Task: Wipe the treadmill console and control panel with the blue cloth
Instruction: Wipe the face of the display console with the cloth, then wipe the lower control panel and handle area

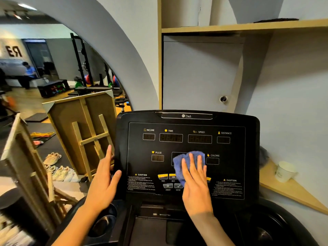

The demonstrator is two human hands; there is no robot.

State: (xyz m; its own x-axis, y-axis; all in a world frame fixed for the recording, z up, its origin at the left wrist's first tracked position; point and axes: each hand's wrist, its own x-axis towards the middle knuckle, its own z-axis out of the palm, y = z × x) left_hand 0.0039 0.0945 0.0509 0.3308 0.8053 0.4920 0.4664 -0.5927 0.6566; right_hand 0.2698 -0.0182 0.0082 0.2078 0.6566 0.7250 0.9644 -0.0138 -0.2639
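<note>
The black treadmill console (230, 121) fills the middle of the view, its control panel (142, 166) marked INCLINE, TIME, SPEED, DISTANCE, PULSE and CALORIE. A blue cloth (179, 166) lies bunched on the panel's centre, over the middle display and part of the yellow buttons. My right hand (195, 181) presses flat on the cloth with straight, spread fingers. My left hand (104, 180) holds the console's left edge, thumb on the front face and fingers reaching behind it.
A white paper cup (284, 172) stands on a wooden corner shelf (292, 190) at the right. Wooden easels (88, 132) lean at the left beside a big mirror (44, 71). Cup holders (104, 222) sit below the console.
</note>
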